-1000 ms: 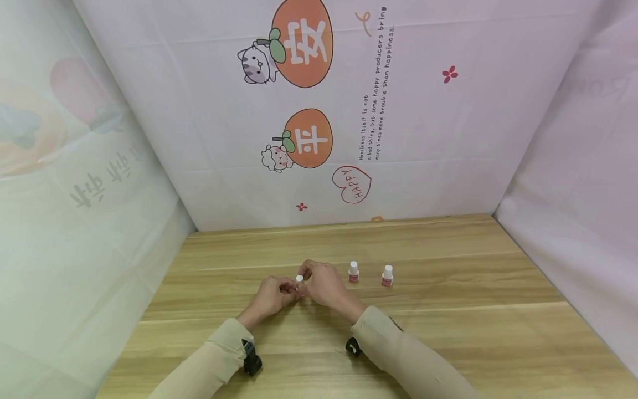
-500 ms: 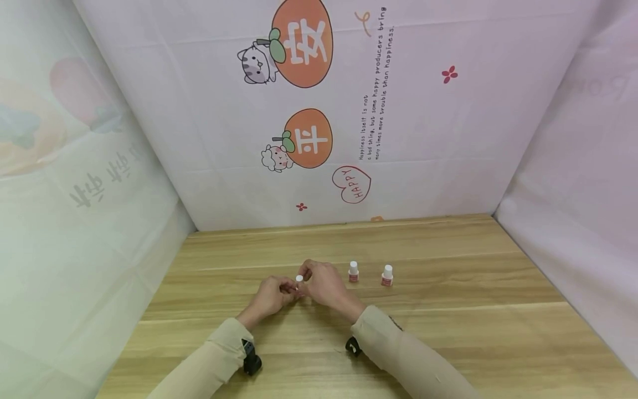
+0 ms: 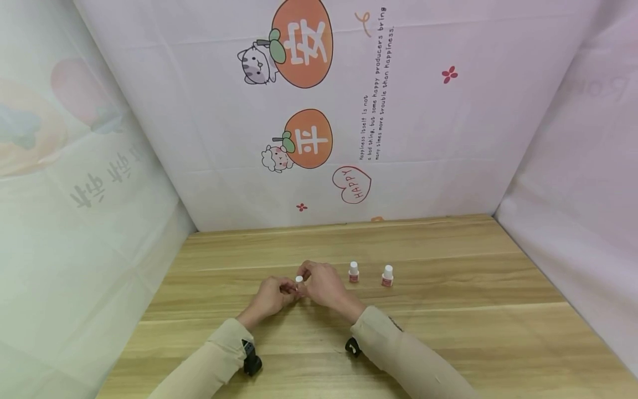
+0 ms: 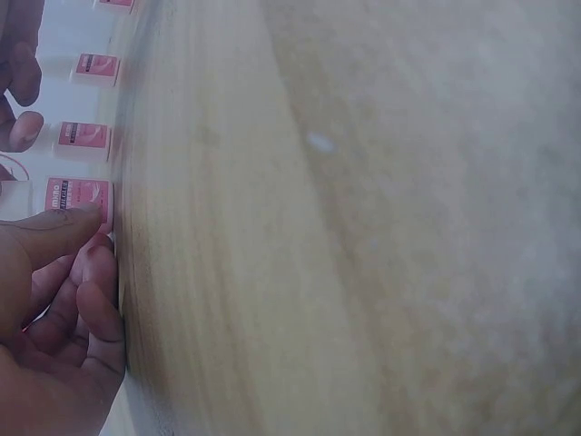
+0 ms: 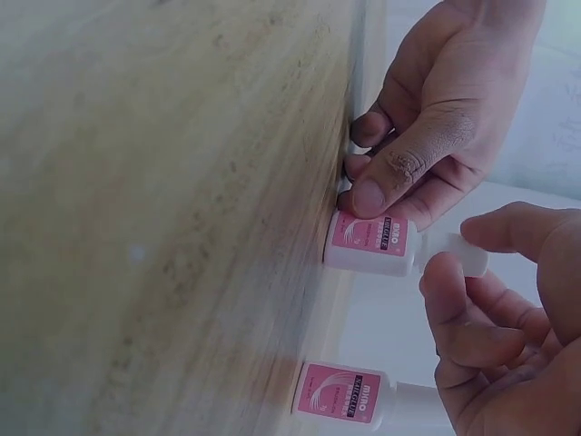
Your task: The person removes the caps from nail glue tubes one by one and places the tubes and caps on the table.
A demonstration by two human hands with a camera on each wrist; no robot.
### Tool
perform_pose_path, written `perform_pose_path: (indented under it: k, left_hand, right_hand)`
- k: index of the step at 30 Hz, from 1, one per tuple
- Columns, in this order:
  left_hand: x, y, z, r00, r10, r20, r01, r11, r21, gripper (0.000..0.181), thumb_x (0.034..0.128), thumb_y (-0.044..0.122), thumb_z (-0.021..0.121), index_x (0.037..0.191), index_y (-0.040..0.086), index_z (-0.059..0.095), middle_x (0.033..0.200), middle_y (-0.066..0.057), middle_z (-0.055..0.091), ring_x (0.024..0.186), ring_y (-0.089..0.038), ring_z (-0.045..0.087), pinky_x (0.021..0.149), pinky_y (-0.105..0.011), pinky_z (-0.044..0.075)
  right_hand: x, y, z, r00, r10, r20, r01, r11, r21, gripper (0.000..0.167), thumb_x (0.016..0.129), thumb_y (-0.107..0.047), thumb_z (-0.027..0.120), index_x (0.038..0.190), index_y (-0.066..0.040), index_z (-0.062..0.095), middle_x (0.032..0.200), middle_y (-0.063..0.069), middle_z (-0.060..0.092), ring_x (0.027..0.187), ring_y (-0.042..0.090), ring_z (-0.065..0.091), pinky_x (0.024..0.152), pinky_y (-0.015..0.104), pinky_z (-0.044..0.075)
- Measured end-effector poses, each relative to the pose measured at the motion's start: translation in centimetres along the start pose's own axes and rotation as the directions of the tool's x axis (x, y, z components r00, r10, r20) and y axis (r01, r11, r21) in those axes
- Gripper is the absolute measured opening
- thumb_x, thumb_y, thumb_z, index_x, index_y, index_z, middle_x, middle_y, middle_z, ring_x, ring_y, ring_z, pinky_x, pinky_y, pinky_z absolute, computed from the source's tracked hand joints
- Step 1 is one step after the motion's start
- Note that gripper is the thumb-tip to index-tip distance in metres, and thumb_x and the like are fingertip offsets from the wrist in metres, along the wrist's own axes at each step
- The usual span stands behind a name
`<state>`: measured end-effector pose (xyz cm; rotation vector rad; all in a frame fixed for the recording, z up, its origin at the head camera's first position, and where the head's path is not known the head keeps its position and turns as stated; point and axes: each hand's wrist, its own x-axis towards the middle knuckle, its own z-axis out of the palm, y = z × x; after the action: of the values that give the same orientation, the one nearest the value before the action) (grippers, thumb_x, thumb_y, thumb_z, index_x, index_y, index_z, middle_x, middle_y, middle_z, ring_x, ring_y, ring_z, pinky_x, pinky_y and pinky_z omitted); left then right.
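Glue btl upright on tbl, L-hand grip pinching lower body, R-hand grip pinching wht cap.

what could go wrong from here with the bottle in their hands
The left hand pinches the held bottle by its body, so it might twist in that grip. The right hand has only the white cap, which could slip. A neighbouring bottle stands close and might get knocked over.
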<state>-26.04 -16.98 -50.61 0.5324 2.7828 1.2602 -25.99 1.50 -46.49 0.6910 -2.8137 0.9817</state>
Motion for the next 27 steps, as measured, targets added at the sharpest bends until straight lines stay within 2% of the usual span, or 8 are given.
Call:
perform_pose_path:
  k: [8,15,21,27]
  left_hand:
    - [0.05,-0.07,0.05,1.0,0.004,-0.008,-0.004,1.0,-0.005,0.011,0.0861,0.0,0.073,0.096,0.003,0.076,0.088,-0.008,0.076,0.079,-0.013,0.069,0.068,-0.019,0.053]
    - [0.06,0.01,0.04,1.0,0.013,-0.012,-0.013,1.0,0.01,0.012,0.0854,-0.001,0.072,0.096,0.003,0.076,0.088,-0.008,0.075,0.078,-0.012,0.067,0.067,-0.019,0.052]
    - [0.06,0.09,0.03,1.0,0.003,-0.01,-0.003,1.0,0.01,0.012,0.0852,-0.001,0.072,0.095,0.003,0.076,0.088,-0.007,0.076,0.077,-0.011,0.066,0.067,-0.018,0.052]
    - [0.06,0.11,0.04,1.0,-0.001,-0.014,0.001,1.0,0.008,0.012,0.0848,0.0,0.073,0.095,0.004,0.077,0.088,-0.007,0.076,0.077,-0.01,0.066,0.067,-0.019,0.052]
  right_hand:
    - [0.11,0.1,0.15,0.999,0.034,-0.001,-0.034,0.999,0.006,0.018,0.087,-0.024,0.076,0.1,-0.014,0.068,0.093,-0.001,0.073,0.084,0.016,0.065,0.076,0.032,0.051]
    - [0.14,-0.01,0.1,1.0,0.016,0.003,-0.016,1.0,0.002,0.017,0.087,-0.022,0.076,0.101,-0.016,0.069,0.093,-0.002,0.074,0.087,0.018,0.066,0.084,0.038,0.052]
    - [0.13,0.04,0.07,0.999,0.05,0.002,-0.05,0.999,0.008,0.018,0.086,-0.025,0.077,0.099,-0.016,0.069,0.091,-0.002,0.073,0.083,0.015,0.063,0.077,0.033,0.05]
    - [0.12,-0.01,0.05,1.0,0.022,0.007,-0.022,1.0,-0.012,0.016,0.086,-0.022,0.076,0.099,-0.016,0.069,0.091,-0.003,0.074,0.083,0.015,0.066,0.077,0.032,0.052]
